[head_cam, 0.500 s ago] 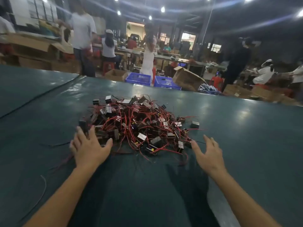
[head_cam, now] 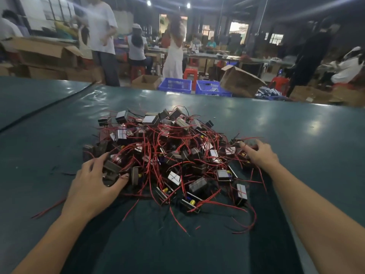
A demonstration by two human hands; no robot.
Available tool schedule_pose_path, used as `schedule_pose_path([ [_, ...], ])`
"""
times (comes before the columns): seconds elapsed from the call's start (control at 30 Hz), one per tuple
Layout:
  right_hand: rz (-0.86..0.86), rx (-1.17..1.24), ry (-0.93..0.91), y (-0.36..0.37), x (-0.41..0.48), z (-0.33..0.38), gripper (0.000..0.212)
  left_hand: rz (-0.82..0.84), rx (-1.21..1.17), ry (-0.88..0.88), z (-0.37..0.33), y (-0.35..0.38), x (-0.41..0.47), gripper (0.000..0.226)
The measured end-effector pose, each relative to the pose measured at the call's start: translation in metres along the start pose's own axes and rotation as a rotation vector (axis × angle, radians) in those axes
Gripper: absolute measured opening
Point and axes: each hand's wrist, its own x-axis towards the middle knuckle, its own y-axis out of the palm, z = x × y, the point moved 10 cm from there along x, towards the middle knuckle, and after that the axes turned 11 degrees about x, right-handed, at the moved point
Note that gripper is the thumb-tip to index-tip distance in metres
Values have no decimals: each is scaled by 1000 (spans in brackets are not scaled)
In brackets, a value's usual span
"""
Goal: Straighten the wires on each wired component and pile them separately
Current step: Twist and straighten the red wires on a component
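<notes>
A tangled pile of wired components [head_cam: 173, 155], small dark blocks with red wires, lies in the middle of the green table [head_cam: 296, 135]. My left hand [head_cam: 92, 186] rests on the pile's left edge, its fingers spread, with a dark component [head_cam: 111, 169] lying between the thumb and forefinger. My right hand [head_cam: 258, 153] touches the pile's right edge with its fingers stretched into the wires. Loose red wire ends [head_cam: 227, 208] trail from the pile toward me.
Beyond the table's far edge stand two blue crates [head_cam: 177, 85], cardboard boxes [head_cam: 241, 82] and red stools [head_cam: 190, 73]. Several people stand or sit there. A seam [head_cam: 45, 107] runs across the table at the left. A stray red wire [head_cam: 47, 209] lies near my left forearm.
Both hands have moved forward from in front of the pile onto its left and right edges. My view has come closer to the pile.
</notes>
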Motion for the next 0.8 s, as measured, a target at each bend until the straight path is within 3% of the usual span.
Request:
schedule_pose_path([
  [0.13, 53, 213, -154, 35, -29, 44, 60, 32, -32, 36, -5, 2, -3, 72],
  [0.37, 53, 402, -182, 64, -121, 82, 44, 85, -289, 43, -17, -3, -23, 56],
  [0.5, 38, 382, -196, 74, -168, 93, 43, 97, -410, 20, -21, -6, -35, 64],
  [0.57, 117, 465, -177, 76, -183, 95, 47, 105, -466, -33, -17, -12, -36, 58],
  [0.63, 211, 562, -155, 71, -194, 90, 53, -8, -499, -111, -4, -34, -37, 52],
  [0.7, 172, 477, -187, 50, -206, 78, 63, -214, -590, -169, 4, -75, -47, 46],
  [0.8, 80, 261, -250, 28, -238, 62, 74, -471, -795, 0, -34, -143, -82, 37],
])
